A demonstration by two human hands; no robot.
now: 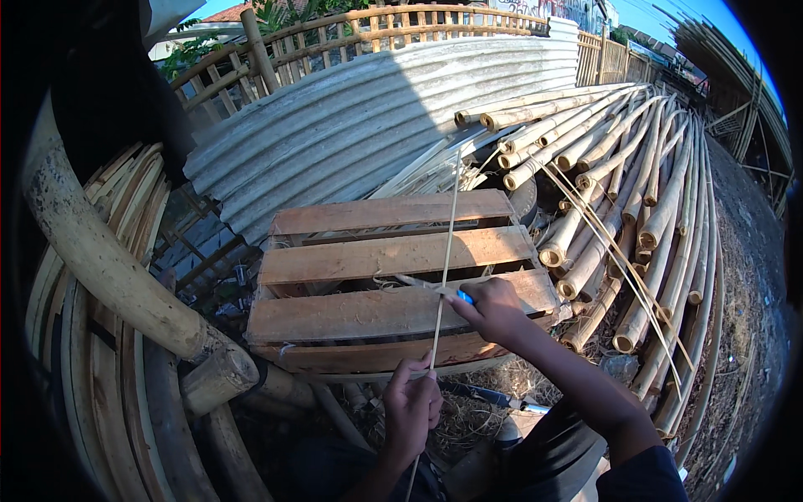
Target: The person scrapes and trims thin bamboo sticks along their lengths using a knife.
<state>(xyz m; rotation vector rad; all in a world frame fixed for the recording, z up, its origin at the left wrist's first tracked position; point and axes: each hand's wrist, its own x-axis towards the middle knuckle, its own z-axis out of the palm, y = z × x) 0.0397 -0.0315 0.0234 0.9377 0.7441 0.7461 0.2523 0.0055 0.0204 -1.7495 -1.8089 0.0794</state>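
Note:
A long, thin bamboo strip [454, 199] rises steeply in front of me, over a slatted wooden crate [360, 256]. Low down, my left hand [410, 404] is closed around the strip, near the crate's front edge. My right hand [493, 311] grips a knife [422, 284] by its blue handle, above the crate's right part. The blade points left and crosses the strip, seemingly touching it. Fingers of the right hand partly hide the handle. The strip's lower end runs down past my left hand toward my lap.
Many bamboo poles [585, 234] lie piled on the right, cut ends toward me. A thick bamboo pole [125, 243] and split bamboo pieces [92, 402] crowd the left. Corrugated sheets [335, 125] lean behind the crate, before a bamboo fence [368, 33]. Loose strips [619, 259] lie across the poles.

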